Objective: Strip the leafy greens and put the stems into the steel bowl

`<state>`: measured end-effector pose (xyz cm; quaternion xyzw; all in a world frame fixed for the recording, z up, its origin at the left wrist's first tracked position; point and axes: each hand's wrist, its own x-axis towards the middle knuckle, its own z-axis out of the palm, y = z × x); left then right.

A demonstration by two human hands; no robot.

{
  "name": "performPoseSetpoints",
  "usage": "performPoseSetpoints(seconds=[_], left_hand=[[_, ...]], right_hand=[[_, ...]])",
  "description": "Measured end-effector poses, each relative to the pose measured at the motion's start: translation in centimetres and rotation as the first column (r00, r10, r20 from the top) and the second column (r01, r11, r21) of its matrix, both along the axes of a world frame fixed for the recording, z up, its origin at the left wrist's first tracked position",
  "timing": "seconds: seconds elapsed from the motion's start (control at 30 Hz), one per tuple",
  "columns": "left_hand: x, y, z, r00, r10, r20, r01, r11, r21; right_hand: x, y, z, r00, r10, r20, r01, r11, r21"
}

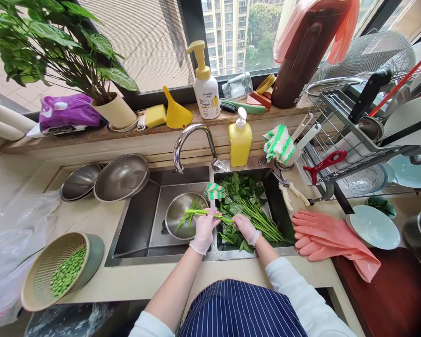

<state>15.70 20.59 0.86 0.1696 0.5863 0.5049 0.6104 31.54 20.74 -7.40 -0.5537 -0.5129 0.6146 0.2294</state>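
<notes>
Both my hands wear thin clear gloves. My left hand (204, 228) is closed on a green vegetable stem (196, 212) above the divider between the two sink basins, the stem's end reaching over the steel bowl (173, 228). On the same stem, my right hand (245, 228) closes its fingers over the right basin. Below it lies a heap of leafy green vegetables (254, 206) with long stems, filling most of that basin. Short pieces of stem (186, 227) rest in the bowl, which stands in the left basin (140, 220). A green-and-white cloth (214, 190) sits by the divider behind my left hand.
The faucet (192, 128) arches over the left basin. A yellow pump bottle (240, 142) stands behind the sink. Pink rubber gloves (326, 236) and kitchen scissors (288, 189) lie on the right. Steel bowls (122, 175) and a basket of green beans (38, 281) are at left.
</notes>
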Motion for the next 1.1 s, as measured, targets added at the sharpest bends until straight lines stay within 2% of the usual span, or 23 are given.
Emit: performPoseSetpoints(seconds=[0.1, 0.23, 0.4, 0.63, 0.8, 1.1], left_hand=[[0.1, -0.1, -0.1, 1.0, 0.002, 0.022, -0.002, 1.0, -0.011], [-0.2, 0.2, -0.2, 0.999, 0.026, 0.03, -0.025, 0.999, -0.029], [-0.2, 0.3, -0.1, 1.0, -0.019, -0.015, 0.018, 0.997, -0.07], [0.4, 0.2, -0.6, 0.998, -0.06, 0.035, 0.063, 0.995, -0.078], [0.6, 0.1, -0.8, 0.999, -0.04, 0.035, 0.043, 0.996, -0.079], [1.0, -0.1, -0.4, 0.999, -0.038, 0.012, 0.038, 0.998, -0.045]], right_hand=[[0.0, -0.1, 0.0, 0.999, -0.019, -0.042, 0.019, 1.0, -0.002], [0.0, -0.7, 0.4, 0.995, 0.019, -0.103, -0.019, 1.0, 0.001], [0.0, -1.1, 0.9, 0.987, 0.092, -0.134, -0.093, 0.996, -0.004], [-0.5, -0.8, 1.9, 0.982, 0.135, -0.13, -0.138, 0.99, -0.017], [-0.9, -0.8, 1.9, 0.99, 0.086, -0.108, -0.09, 0.995, -0.033], [-1.8, -0.7, 1.0, 0.983, -0.094, -0.16, 0.074, 0.989, -0.127]])
